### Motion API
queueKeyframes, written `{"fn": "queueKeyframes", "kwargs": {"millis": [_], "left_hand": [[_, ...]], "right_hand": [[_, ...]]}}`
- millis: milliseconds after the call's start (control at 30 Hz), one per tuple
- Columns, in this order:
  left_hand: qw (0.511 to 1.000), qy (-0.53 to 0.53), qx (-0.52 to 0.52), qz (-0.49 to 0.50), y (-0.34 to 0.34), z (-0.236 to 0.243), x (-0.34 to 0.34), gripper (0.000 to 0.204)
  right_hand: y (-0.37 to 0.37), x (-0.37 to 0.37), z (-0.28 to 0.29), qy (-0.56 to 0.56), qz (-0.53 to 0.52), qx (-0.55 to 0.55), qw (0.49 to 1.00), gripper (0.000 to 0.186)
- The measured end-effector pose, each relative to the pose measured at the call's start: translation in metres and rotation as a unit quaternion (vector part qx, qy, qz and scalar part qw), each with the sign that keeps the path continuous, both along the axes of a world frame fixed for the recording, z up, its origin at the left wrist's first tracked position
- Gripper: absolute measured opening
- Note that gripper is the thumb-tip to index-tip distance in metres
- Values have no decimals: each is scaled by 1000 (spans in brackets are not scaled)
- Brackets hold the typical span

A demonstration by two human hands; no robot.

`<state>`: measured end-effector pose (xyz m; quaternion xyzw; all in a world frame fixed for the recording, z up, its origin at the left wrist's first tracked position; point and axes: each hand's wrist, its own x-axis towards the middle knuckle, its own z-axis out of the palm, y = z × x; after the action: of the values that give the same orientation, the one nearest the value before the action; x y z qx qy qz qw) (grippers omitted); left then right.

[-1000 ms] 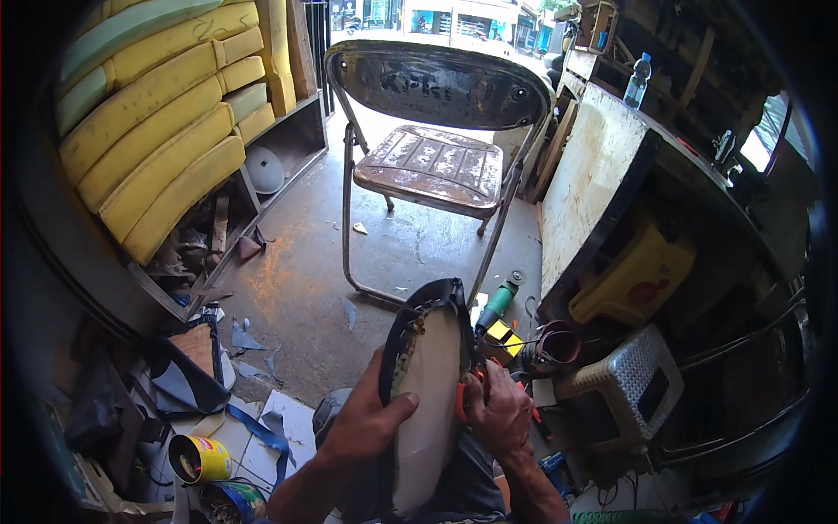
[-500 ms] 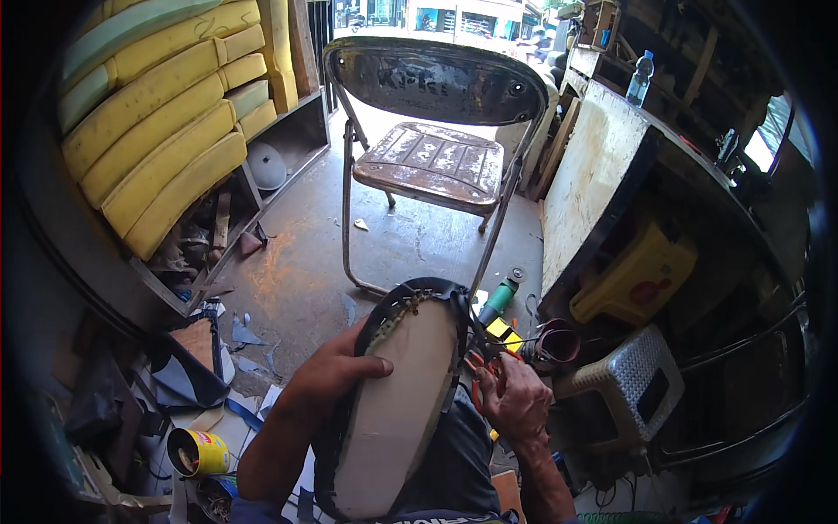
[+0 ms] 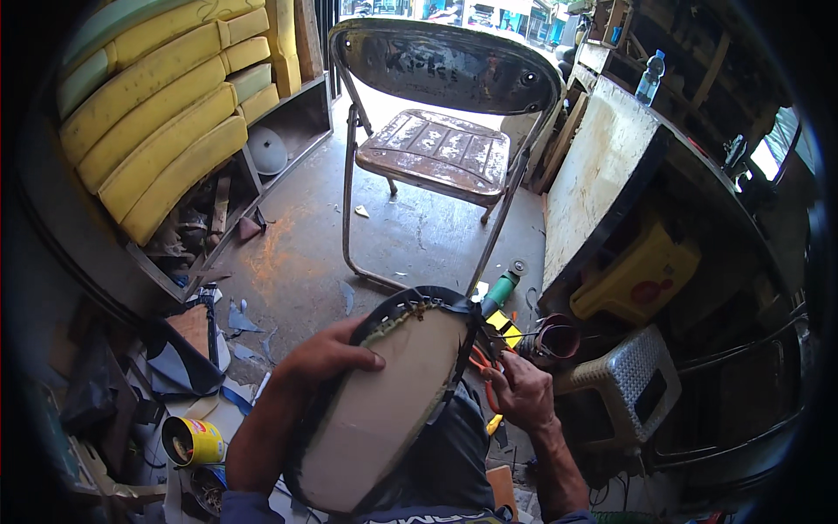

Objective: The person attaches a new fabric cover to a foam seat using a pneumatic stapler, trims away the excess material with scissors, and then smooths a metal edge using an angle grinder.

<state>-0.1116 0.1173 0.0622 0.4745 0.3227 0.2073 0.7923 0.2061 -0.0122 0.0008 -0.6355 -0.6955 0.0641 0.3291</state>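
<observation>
A long rounded cushion panel [image 3: 384, 410] rests tilted over my lap, its pale flat back facing up and its black cover folded around the rim. Rough staples or a ragged edge line the cover at the far end. My left hand [image 3: 336, 354] grips the panel's left side, thumb on the pale face and fingers hidden beneath. At the right edge, my right hand [image 3: 522, 390] is closed around what look like orange-handled pliers [image 3: 486, 382]. Their dark tip is beside the black cover; whether it bites the material cannot be made out.
A rusty folding chair frame [image 3: 432, 162] stands ahead. To the right are a green angle grinder [image 3: 502, 288], a cup-like container [image 3: 559, 339] and a woven-top stool [image 3: 633, 384]. At left lie a yellow can [image 3: 205, 443], scraps [image 3: 244, 319] and stacked yellow foam pads [image 3: 166, 131].
The panel's near end has swung left, so the panel leans more. My right hand and the pliers have shifted slightly right and down. Both hands keep their holds.
</observation>
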Motion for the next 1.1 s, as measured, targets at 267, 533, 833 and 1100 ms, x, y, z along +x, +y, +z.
{"fn": "queueKeyframes", "kwargs": {"millis": [267, 533, 833, 1100], "left_hand": [[998, 19, -7, 55, 4, -15, 10, 61], [976, 50, 171, 124, -53, -10, 50, 65], [953, 100, 248, 141, -86, 8, 57, 64], [979, 50, 161, 111, -63, -9, 43, 67]], "right_hand": [[-6, -13, 7, -88, -83, 11, 993, 51], [-7, -64, -11, 73, -172, -77, 979, 49], [3, -96, -2, 103, -175, -55, 978, 28], [-2, -87, -9, 62, -172, -32, 983, 30]]}}
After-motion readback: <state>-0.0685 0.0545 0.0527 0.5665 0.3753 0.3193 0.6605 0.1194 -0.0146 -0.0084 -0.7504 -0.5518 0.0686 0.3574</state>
